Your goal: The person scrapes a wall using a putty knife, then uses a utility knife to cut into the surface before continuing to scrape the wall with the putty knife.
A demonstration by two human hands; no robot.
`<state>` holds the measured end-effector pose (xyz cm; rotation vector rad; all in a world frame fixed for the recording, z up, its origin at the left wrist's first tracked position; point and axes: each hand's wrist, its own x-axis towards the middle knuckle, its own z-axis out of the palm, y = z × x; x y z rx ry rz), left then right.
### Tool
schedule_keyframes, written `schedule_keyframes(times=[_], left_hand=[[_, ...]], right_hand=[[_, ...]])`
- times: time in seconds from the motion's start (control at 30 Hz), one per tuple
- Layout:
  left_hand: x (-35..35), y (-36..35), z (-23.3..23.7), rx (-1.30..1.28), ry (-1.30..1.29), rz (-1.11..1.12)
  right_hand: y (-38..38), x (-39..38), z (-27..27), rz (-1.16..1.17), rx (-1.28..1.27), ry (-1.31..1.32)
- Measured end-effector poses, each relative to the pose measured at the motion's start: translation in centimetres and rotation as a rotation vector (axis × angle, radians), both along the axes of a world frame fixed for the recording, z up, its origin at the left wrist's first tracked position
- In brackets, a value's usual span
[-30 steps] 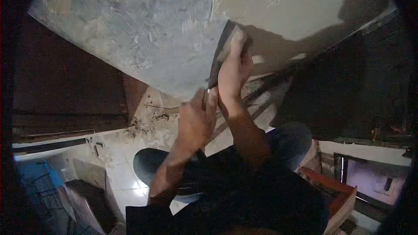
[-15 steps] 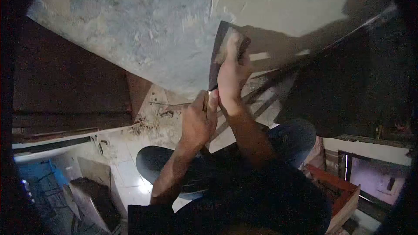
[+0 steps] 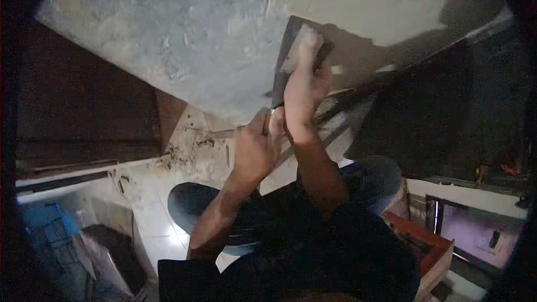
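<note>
A broad flat scraper (image 3: 284, 59) with a dark blade leans against the pale, putty-smeared surface (image 3: 201, 39) in front of me. At its narrow lower end, my left hand (image 3: 257, 151) is closed, thumb and fingers together where a small bright spot shows. My right hand (image 3: 302, 92) is on the blade, its thumb stretched up along the face and the fingers along the far side, partly hidden and blurred. Smooth light putty (image 3: 358, 5) covers the right part of the surface; grey-blue patches show through on the left.
Below the surface, the light tiled floor (image 3: 154, 207) carries brown debris. A reddish wooden box (image 3: 419, 235) stands at lower right, beside a dark-framed panel (image 3: 470, 229). At lower left is a dark boxy object (image 3: 112, 251). My bent knees (image 3: 193, 204) are close beneath my arms.
Both hands and the scraper have shifted slightly up and to the right along the surface. The view has moved a little; the hold looks the same.
</note>
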<state>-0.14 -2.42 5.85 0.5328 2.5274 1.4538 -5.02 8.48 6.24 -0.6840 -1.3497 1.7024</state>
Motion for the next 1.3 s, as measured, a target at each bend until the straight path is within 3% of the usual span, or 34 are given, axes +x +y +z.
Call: schedule_keyframes(times=[0.07, 0.13, 0.2, 0.23, 0.33, 0.37, 0.47, 0.5, 0.6, 0.67, 0.73, 0.77, 0.87, 0.93, 1.0, 1.3], left_hand=[[0.2, 0.3, -1.2, 0.071, 0.043, 0.047], [0.1, 0.7, -1.4, 0.14, 0.107, 0.05], [-0.2, 0.8, -1.1, -0.009, 0.143, 0.029], [-0.4, 0.7, -0.4, 0.048, 0.051, -0.011], [-0.4, 0.6, -1.7, 0.02, 0.052, 0.01], [0.0, 0.7, -1.7, 0.086, 0.035, 0.017], [0.2, 1.1, -0.8, 0.117, 0.082, 0.021], [-0.2, 0.8, -0.6, 0.099, 0.04, -0.018], [-0.3, 1.0, -0.5, 0.119, -0.009, 0.006], [0.0, 1.1, -2.2, 0.041, 0.178, 0.054], [0.1, 1.0, -0.5, 0.13, 0.044, -0.001], [0.0, 0.9, 0.1, 0.11, 0.021, -0.006], [-0.1, 0.9, 1.1, 0.168, -0.002, -0.005], [0.5, 1.5, -0.7, 0.176, 0.136, 0.013], [1.1, 1.6, -0.7, 0.199, -0.002, 0.055], [0.0, -0.2, 0.5, 0.128, 0.002, -0.008]], right_hand=[[0.0, -0.3, -1.4, -0.053, 0.134, -0.053], [-0.2, 0.5, 0.4, 0.024, 0.06, -0.091], [0.1, 0.3, 1.4, -0.022, 0.104, -0.109], [0.5, 0.0, 0.9, -0.001, 0.09, 0.026], [0.2, 0.4, 0.6, 0.061, 0.074, -0.118], [0.1, 0.4, 0.4, -0.016, 0.169, -0.132], [0.4, 0.5, 1.1, -0.044, 0.148, -0.236], [0.5, 0.4, 1.9, 0.019, 0.085, -0.059], [0.3, 0.2, 0.9, 0.023, 0.129, -0.028], [1.0, 0.3, 0.3, -0.013, 0.218, -0.117], [0.9, 0.5, 1.7, 0.038, 0.199, -0.194], [0.8, 0.0, 2.0, -0.044, 0.257, 0.0], [1.0, 0.1, 2.4, 0.063, 0.218, -0.094], [0.5, 0.5, 1.7, -0.069, 0.32, -0.068], [0.6, 0.9, 1.3, 0.062, 0.095, -0.084], [-0.2, 0.7, 1.7, 0.093, 0.006, -0.017]])
